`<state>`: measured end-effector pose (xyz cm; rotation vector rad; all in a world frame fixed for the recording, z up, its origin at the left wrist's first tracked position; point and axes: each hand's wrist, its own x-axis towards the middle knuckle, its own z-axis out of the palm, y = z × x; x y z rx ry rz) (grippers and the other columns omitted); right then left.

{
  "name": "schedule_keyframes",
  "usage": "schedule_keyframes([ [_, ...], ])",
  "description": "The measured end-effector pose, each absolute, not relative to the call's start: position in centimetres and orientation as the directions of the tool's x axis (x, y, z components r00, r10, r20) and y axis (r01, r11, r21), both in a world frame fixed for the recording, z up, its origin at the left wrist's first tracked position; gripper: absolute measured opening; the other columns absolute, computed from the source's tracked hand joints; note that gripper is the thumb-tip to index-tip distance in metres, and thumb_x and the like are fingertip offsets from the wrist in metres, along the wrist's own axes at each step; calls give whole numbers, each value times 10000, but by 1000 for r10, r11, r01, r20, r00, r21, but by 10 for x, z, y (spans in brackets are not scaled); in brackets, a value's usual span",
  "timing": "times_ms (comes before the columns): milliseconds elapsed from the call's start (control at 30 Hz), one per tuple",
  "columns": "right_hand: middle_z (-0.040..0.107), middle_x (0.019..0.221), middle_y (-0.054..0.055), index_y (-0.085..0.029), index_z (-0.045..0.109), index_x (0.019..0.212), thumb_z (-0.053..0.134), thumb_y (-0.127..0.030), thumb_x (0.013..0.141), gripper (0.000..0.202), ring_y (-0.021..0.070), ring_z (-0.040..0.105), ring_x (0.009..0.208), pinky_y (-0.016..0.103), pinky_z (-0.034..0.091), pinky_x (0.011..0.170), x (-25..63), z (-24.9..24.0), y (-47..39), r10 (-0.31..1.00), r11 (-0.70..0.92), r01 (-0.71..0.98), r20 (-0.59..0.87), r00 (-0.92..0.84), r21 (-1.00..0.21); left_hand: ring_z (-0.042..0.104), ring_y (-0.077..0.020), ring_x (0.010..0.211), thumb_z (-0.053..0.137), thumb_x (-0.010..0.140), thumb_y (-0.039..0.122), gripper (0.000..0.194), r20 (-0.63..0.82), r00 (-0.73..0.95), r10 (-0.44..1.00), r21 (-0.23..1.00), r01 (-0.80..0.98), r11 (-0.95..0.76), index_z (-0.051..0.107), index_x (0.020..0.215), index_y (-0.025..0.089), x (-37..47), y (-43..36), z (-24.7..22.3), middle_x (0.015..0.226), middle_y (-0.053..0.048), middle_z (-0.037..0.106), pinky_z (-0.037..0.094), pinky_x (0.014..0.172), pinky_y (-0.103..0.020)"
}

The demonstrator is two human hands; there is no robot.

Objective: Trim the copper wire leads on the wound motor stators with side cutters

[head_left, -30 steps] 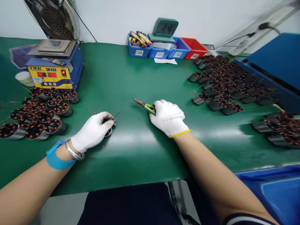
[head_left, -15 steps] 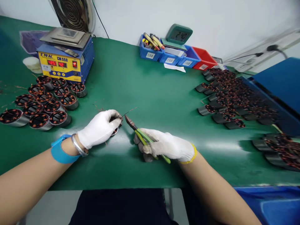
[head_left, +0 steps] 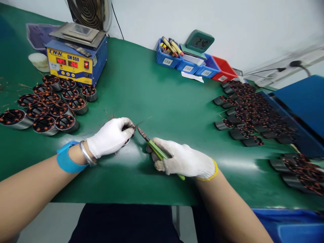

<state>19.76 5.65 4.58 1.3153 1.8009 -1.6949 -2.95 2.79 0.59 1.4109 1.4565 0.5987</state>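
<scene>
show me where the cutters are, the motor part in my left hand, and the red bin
cutters (head_left: 152, 145): head view, on the green handles near the right hand.
motor part (head_left: 126, 141): head view, on its rim below the left hand's fingers.
red bin (head_left: 223, 71): head view, on its side wall.

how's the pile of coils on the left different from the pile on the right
The left pile stands upright in neat rows, open ends up, so the copper windings show from above. The right pile is far larger, and many of its coils lie tipped on their sides in a loose heap. The left pile sits beside the blue and yellow machine; the right pile runs along a blue tray. Both are dark round shells wound with copper wire, resting on the green mat.
</scene>
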Motion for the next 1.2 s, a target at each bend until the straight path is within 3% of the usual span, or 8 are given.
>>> schedule_keyframes([
  [400, 620, 750, -10, -244, 554, 923, 596, -406, 773, 225, 136, 530, 584, 254, 351, 526, 184, 54, 60, 501, 149, 884, -737, -454, -444, 568, -161, 570, 480, 842, 353, 241, -290, 147, 946, 738, 664, 123, 664, 854, 198, -29, 29, 16, 664, -7, 655, 409, 555, -275],
  [533, 592, 677, -16, -231, 535, 871, 610, -393, 766, 208, 129, 509, 535, 249, 354, 494, 190, 51, 61, 469, 84, 868, -749, -467, -489, 634, -260, 730, 629, 675, 632, 505, -207, 101, 973, 427, 904, -3, 653, 946, 206, -37, 23, 23, 894, -78, 681, 429, 576, -331],
  [633, 565, 666, -28, -227, 517, 928, 657, -398, 728, 298, 126, 514, 511, 256, 415, 482, 191, 38, 61, 422, -205, 727, -730, -538, -655, 632, -287, 682, 658, 634, 644, 528, -236, 130, 963, 233, 970, -74, 620, 938, 214, -43, 18, 25, 855, -74, 656, 410, 536, -348],
  [733, 562, 705, -23, -221, 474, 940, 698, -416, 697, 384, 133, 561, 557, 298, 510, 546, 181, 21, 62, 537, -487, 366, -603, -590, -793, 641, -270, 727, 629, 743, 460, 300, -217, 274, 937, 242, 945, -220, 608, 914, 215, -41, 16, 24, 847, -55, 644, 448, 606, -352],
  [800, 568, 694, -25, -225, 462, 910, 731, -425, 682, 406, 141, 579, 575, 309, 530, 562, 171, 13, 63, 635, -495, 264, -552, -541, -828, 636, -265, 788, 583, 810, 352, 213, -144, 407, 902, 248, 897, -365, 621, 952, 198, -36, 16, 21, 902, -73, 642, 469, 679, -364],
  [933, 608, 717, -28, -228, 520, 877, 783, -403, 648, 390, 131, 573, 604, 246, 478, 523, 162, 15, 63, 689, -262, 492, -518, -507, -830, 622, -268, 920, 529, 855, 201, 324, -22, 585, 811, 280, 782, -557, 602, 1168, 160, -26, 13, 9, 1038, -110, 656, 473, 806, -382],
  [1067, 634, 777, -28, -238, 542, 898, 751, -417, 655, 367, 127, 565, 634, 238, 439, 529, 166, 20, 55, 765, -89, 637, -462, -448, -766, 644, -239, 858, 519, 861, 240, 361, -51, 518, 854, 335, 814, -474, 592, 1210, 180, -20, 12, 4, 1030, -97, 674, 475, 733, -329],
  [1200, 614, 795, -26, -227, 509, 915, 730, -384, 660, 373, 128, 565, 647, 264, 465, 570, 169, 15, 52, 846, -154, 488, -370, -384, -859, 610, -213, 643, 505, 857, 356, 234, -176, 294, 940, 385, 899, -209, 686, 822, 211, -26, 11, 22, 740, -57, 660, 420, 570, -296],
])
